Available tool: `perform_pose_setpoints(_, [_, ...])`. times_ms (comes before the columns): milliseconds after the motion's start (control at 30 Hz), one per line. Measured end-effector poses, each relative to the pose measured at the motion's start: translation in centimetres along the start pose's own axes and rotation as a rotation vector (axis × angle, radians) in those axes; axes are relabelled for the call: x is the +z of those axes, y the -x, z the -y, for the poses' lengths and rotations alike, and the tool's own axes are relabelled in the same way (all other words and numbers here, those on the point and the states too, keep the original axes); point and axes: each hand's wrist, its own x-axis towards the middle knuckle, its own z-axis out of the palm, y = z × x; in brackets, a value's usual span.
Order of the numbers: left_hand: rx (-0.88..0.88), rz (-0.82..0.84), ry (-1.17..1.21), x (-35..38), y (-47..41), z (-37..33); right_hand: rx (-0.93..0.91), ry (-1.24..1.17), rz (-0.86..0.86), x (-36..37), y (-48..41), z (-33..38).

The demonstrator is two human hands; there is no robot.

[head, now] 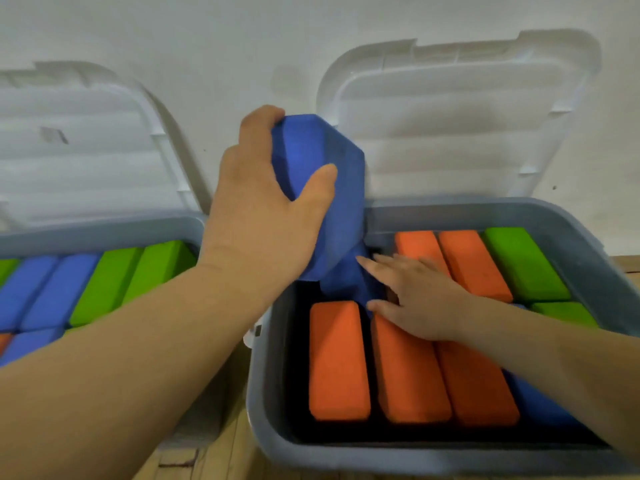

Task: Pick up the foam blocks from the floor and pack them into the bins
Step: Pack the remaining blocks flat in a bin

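My left hand (263,202) grips a blue foam block (332,188) and holds it upright over the far left corner of the right grey bin (270,393). A second blue block (349,282) stands in that corner under it. My right hand (415,296) lies flat with straight fingers on the orange blocks (408,368), its fingertips touching the lower blue block. More orange blocks (471,261) and green blocks (523,261) fill the far side of this bin.
The left grey bin (104,230) holds blue and green blocks packed side by side. Both white lids (450,126) stand open against the white wall. A strip of wooden floor (214,459) shows between the bins.
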Motion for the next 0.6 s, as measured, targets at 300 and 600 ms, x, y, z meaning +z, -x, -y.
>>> perform_pose_setpoints(300, [0.028, 0.025, -0.099, -1.4, -1.1, 0.6, 0.009, -0.011, -0.104, 0.5, 0.2, 0.5])
perform_pose_setpoints(600, [-0.016, 0.075, -0.13, 0.1, -1.8, 0.3, 0.111, -0.146, -0.307, 1.1, 1.0, -2.7])
